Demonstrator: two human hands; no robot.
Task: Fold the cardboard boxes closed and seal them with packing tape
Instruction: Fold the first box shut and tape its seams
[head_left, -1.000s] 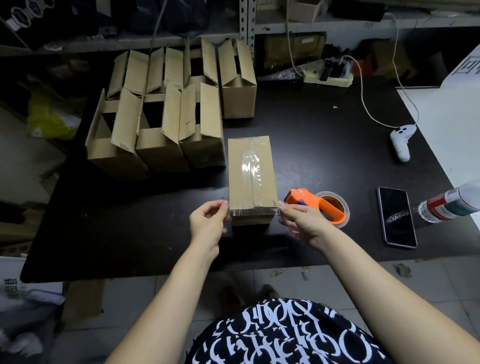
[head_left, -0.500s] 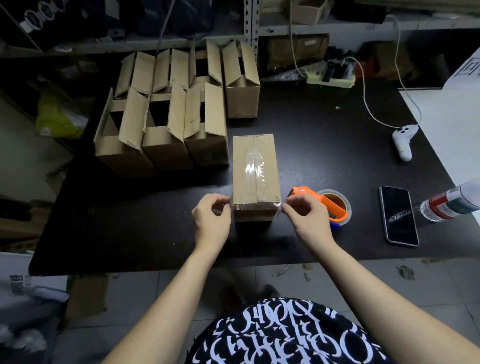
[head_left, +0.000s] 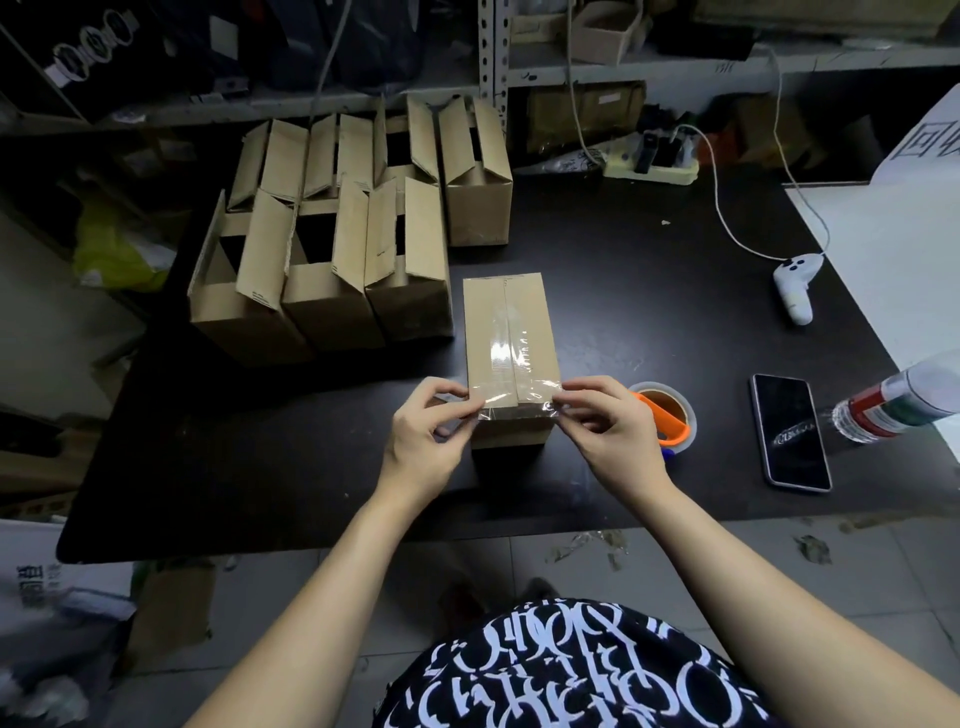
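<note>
On the black table (head_left: 623, 291), a cluster of open boxes (head_left: 322, 291) stands at the back left with flaps up; their insides are too dark to show any contents. The closed box (head_left: 511, 332) sits near the front edge, its top seam taped. The left hand (head_left: 431, 436) and right hand (head_left: 608, 431) each pinch an end of a clear tape strip (head_left: 519, 402) stretched across its near edge. Pressed down unevenly, the strip would likely wrinkle or sit crooked.

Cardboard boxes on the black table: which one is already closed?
The brown cardboard box nearest the person, flaps flat under clear tape; the other boxes have raised flaps.
</note>
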